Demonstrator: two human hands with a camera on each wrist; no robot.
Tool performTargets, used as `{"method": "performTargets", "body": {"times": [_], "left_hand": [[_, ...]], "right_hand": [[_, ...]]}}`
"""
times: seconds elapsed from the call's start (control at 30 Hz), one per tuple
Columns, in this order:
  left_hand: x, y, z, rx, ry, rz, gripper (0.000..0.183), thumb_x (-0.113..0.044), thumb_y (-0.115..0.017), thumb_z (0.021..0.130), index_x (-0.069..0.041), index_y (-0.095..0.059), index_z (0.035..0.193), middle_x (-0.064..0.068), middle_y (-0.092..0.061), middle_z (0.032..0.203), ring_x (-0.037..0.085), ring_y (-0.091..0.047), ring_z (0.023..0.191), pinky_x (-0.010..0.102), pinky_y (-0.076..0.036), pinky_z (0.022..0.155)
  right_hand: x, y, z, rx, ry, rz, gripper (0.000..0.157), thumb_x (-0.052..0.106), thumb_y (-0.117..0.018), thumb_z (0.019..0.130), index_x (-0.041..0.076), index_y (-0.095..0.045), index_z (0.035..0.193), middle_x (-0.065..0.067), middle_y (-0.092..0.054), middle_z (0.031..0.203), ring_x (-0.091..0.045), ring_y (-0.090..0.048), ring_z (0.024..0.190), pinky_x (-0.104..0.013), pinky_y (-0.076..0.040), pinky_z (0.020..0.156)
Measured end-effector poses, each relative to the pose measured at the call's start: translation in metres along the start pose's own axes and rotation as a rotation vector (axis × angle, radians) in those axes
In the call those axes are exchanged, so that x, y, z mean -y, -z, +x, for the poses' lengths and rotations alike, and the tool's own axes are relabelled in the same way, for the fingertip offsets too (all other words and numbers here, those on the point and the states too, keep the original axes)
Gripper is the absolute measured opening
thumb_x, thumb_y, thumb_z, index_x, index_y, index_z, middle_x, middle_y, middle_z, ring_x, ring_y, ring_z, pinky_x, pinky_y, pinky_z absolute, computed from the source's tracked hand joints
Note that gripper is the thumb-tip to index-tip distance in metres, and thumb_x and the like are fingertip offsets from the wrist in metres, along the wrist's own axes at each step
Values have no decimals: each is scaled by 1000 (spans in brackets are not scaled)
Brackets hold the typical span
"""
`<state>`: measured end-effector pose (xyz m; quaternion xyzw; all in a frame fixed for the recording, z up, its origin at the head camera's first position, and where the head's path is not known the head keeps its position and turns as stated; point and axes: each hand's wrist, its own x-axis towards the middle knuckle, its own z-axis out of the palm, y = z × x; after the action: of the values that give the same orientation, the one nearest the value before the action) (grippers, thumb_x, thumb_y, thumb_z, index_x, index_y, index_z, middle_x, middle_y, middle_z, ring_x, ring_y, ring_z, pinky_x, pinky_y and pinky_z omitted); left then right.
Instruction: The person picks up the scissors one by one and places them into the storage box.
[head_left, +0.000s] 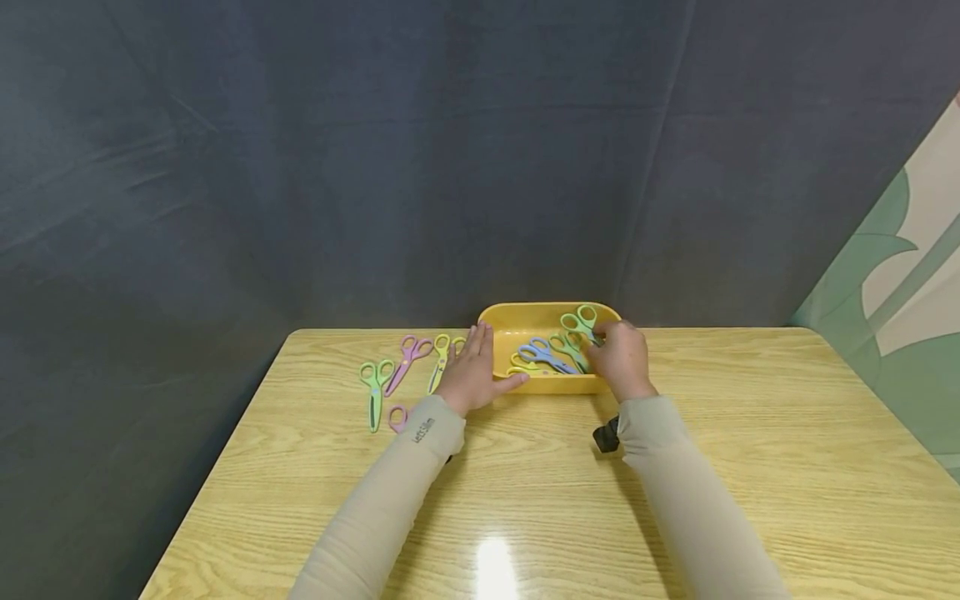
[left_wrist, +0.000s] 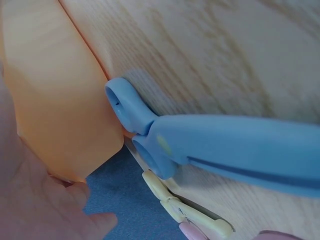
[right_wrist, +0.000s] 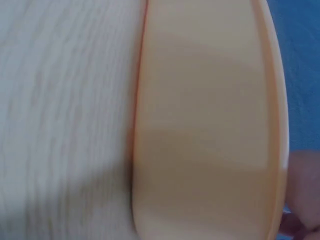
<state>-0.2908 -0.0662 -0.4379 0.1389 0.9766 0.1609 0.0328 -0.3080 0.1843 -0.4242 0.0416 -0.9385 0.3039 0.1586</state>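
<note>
Pale sleeves (head_left: 375, 504) are lying nearest us, reaching over a wood-grained bench (head_left: 540, 492). Near its far edge we are finding a yellow tray (head_left: 551, 385), apparently light, rigid and smooth; its rim is offering the surest hold. The left hand (head_left: 471, 375) is resting at the tray's left end, fingers straight and spread. The right hand (head_left: 624, 358) is pinching green scissors (head_left: 590, 334) below their loops, at the tray's right end. Inside, blue scissors (head_left: 553, 361) are lying among others. On the bench to the left, a second green pair (head_left: 375, 387) and a purple pair (head_left: 407, 360) are lying apart from the tray. We are judging all scissors light, stiff and sturdy, but slippery along the blades; we are recommending a pinch near the pivot.
</note>
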Motion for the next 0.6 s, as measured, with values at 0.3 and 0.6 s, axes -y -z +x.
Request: {"method": "performTargets", "body": {"times": [0.3,0.6], "left_hand": [[-2,2,-1,-1,1,-4,111,-76,-49,91,-3,-4,162,13,-1,169,26,-1,156,57,-11,122],[-2,3,0,7,10,14,113,-77,-49,91,-2,-4,162,13,1,169,27,-3,156,56,-13,122]], "right_hand": [[-3,-4,0,-31,78,-145,16,7,-76,85,-7,-75,92,-25,-69,88,-43,-64,83,-54,-50,73],[2,-3,4,75,60,-244,27,11,-78,88,4,-65,65,-5,-55,60,-26,-53,61,-44,-45,57]]}}
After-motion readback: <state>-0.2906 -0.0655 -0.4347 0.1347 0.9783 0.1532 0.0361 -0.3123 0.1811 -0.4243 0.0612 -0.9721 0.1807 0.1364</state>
